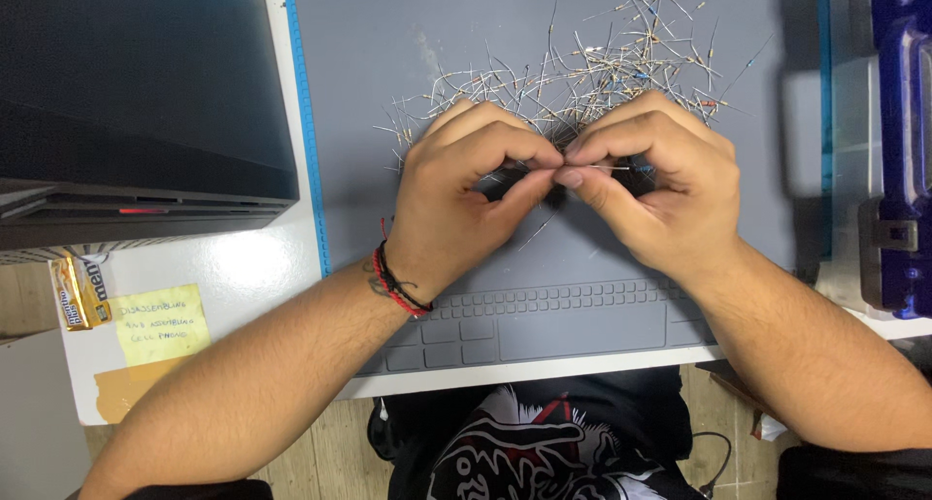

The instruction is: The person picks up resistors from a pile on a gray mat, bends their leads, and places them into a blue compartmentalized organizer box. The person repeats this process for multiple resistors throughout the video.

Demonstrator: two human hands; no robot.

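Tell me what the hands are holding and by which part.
Both hands, left hand and right hand, pinch one thin wire-leaded component between thumb and forefinger, by its wire leads, above the pile of components.

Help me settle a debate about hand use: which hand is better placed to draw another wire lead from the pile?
Probably the right hand: the pile of wire leads is densest just beyond its knuckles, though both it and the left hand pinch one thin lead.

A yellow sticky note (pixel 162 323) lies on the white table (pixel 243 267), beside a small yellow-and-brown candy wrapper (pixel 78 291).
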